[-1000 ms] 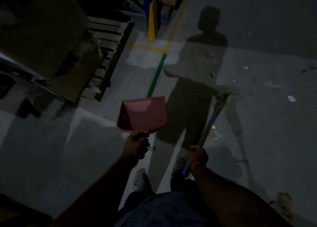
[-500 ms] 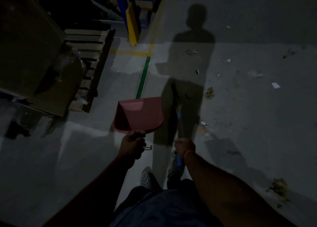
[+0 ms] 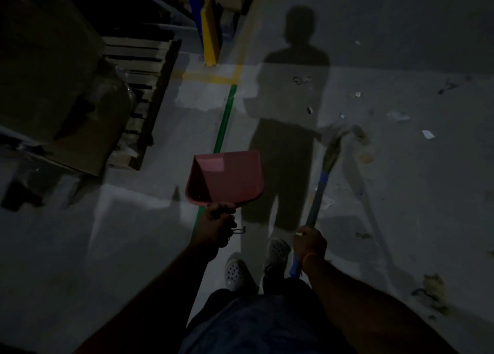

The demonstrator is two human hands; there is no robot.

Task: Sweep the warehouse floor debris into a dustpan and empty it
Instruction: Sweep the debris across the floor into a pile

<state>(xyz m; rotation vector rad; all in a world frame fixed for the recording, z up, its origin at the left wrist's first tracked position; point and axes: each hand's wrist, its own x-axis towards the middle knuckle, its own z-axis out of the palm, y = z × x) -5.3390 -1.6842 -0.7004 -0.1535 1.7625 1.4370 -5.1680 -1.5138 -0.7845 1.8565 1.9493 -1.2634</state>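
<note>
While the left hand [image 3: 217, 226] curls its fingers around the handle of the pink dustpan [image 3: 227, 178], the pan hangs just beyond those fingers, above the floor [image 3: 401, 220], with its open side turned up and away from the person. The right hand [image 3: 310, 242] grips the blue handle of the broom [image 3: 319, 190], all fingers closed around it. From these fingers the handle goes forward and a little to the right, and the blurred broom head [image 3: 339, 139] is at the floor well ahead of them. Pale debris [image 3: 366, 155] lies just beside the broom head, and more scraps of paper [image 3: 427, 134] lie farther to the right of it. Another clump of debris [image 3: 433, 289] lies to the right of the right forearm. A green floor line [image 3: 223, 123] runs beyond the dustpan, and a wooden pallet [image 3: 139, 91] with cardboard stands far left of the left fingers.
</note>
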